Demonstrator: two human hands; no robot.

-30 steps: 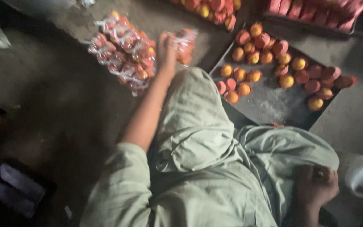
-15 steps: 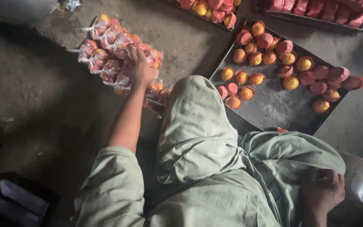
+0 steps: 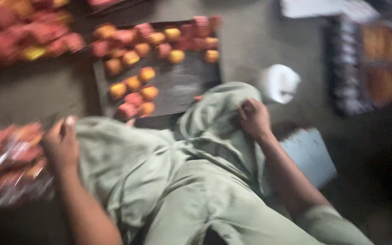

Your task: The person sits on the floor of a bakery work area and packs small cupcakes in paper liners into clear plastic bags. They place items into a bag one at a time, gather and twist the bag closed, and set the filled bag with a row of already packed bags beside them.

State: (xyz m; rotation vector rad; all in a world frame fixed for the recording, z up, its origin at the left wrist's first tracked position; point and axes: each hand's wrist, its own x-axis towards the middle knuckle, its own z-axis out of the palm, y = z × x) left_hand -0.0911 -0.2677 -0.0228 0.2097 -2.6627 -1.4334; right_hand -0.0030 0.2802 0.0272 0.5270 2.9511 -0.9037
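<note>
- Dim concrete floor, blurred; dark tray w/ small cakes ahead.
- Left hand curled beside wrapped packs; grip unclear.
- Right hand fisted on knee cloth.
- Best lifted gently, no squeezing.

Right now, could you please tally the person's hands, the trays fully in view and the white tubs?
Hands: 2 (left hand, right hand)
Dark tray fully in view: 1
White tub: 1
Total: 4

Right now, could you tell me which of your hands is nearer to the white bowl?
Right. The right hand rests on the knee just below-left of the white bowl; the left hand is far across, by the wrapped packets.
</note>
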